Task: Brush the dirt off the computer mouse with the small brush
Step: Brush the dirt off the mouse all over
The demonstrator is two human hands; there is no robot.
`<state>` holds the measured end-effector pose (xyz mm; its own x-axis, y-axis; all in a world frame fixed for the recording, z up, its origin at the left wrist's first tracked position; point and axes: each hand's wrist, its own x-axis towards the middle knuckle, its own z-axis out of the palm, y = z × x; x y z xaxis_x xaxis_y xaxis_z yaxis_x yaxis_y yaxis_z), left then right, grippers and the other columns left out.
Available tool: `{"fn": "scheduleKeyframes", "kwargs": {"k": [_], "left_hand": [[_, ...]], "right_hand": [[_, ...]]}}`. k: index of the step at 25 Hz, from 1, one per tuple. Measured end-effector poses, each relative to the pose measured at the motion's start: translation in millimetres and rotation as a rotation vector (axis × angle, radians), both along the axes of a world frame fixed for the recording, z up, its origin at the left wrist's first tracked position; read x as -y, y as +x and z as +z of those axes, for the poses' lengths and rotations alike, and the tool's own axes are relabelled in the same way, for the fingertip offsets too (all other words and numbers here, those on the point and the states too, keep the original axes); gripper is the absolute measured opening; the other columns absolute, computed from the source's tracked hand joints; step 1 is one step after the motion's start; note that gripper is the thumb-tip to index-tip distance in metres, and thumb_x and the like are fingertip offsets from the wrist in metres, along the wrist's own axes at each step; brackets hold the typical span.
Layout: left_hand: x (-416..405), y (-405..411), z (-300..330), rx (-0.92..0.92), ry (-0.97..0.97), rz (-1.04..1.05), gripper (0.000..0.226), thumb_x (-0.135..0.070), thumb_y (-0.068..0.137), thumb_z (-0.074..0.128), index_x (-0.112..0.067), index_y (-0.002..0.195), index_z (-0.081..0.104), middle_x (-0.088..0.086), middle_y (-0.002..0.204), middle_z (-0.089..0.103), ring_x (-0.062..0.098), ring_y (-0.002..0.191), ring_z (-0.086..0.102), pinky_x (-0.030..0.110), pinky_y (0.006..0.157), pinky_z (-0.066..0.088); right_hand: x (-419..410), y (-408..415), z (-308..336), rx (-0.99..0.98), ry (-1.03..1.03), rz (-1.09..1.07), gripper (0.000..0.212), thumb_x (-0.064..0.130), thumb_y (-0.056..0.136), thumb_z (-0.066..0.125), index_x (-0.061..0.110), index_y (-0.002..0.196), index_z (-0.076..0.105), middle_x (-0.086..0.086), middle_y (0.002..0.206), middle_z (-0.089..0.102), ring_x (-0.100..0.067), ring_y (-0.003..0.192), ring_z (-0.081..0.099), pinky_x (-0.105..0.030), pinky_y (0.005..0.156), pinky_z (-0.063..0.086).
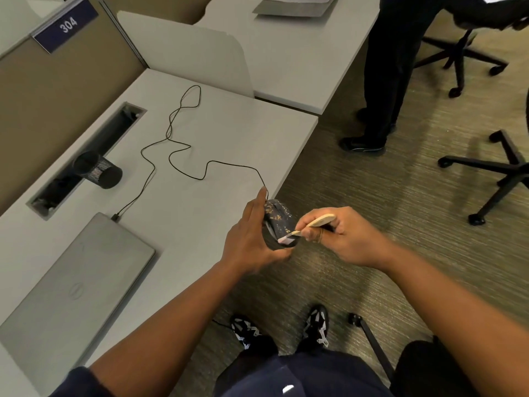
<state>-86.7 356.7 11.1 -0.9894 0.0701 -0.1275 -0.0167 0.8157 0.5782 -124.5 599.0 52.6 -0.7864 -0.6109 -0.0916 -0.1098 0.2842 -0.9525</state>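
**Brushing a speckled mouse off the desk's edge**

A grey, smooth desk [200, 133] is stretching across the left of the view, and everything here is being placed against it. A closed silver laptop [77, 279] is lying flat on its near end, with a black mesh cup [98, 171] standing farther back by the cable slot. A thin black cord [183, 144] is looping limply over the desk top towards its right edge.

Just past that edge, above the carpet, the left hand [249, 242] is gripping the mouse [279, 222], fingers curled round its sides. It is looking hard, rounded, dark and flecked with tan dirt; probably light and a little slick, so holding the flanks suits it.

The right hand [340, 236] is pinching the small brush [309, 226] by its pale wooden handle, bristles touching the mouse's near end.
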Motion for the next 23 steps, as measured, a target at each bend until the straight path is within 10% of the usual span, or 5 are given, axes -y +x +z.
{"fn": "scheduleKeyframes", "kwargs": {"k": [15, 23], "left_hand": [[-5.1, -5.6, 0.4, 0.005, 0.072, 0.021, 0.133, -0.072, 0.058, 0.082, -0.045, 0.161, 0.002, -0.014, 0.16, 0.029, 0.016, 0.131, 0.057, 0.038, 0.096, 0.06], [-4.2, -6.2, -1.8, 0.035, 0.143, 0.009, 0.137, -0.073, 0.055, 0.082, -0.045, 0.162, 0.001, -0.021, 0.158, 0.028, 0.011, 0.131, 0.055, 0.042, 0.099, 0.061]], "right_hand": [[-0.2, 3.5, -15.2, -0.042, -0.044, -0.244, 0.014, 0.046, 0.098, 0.062, 0.041, 0.09, 0.072, 0.002, 0.082, 0.073, -0.019, 0.062, 0.063, -0.036, 0.054, 0.05], [3.2, -0.3, -19.3, 0.157, -0.332, -0.382, 0.011, 0.023, 0.1, 0.066, 0.014, 0.101, 0.074, -0.006, 0.078, 0.075, -0.014, 0.069, 0.069, -0.024, 0.063, 0.057]]}}
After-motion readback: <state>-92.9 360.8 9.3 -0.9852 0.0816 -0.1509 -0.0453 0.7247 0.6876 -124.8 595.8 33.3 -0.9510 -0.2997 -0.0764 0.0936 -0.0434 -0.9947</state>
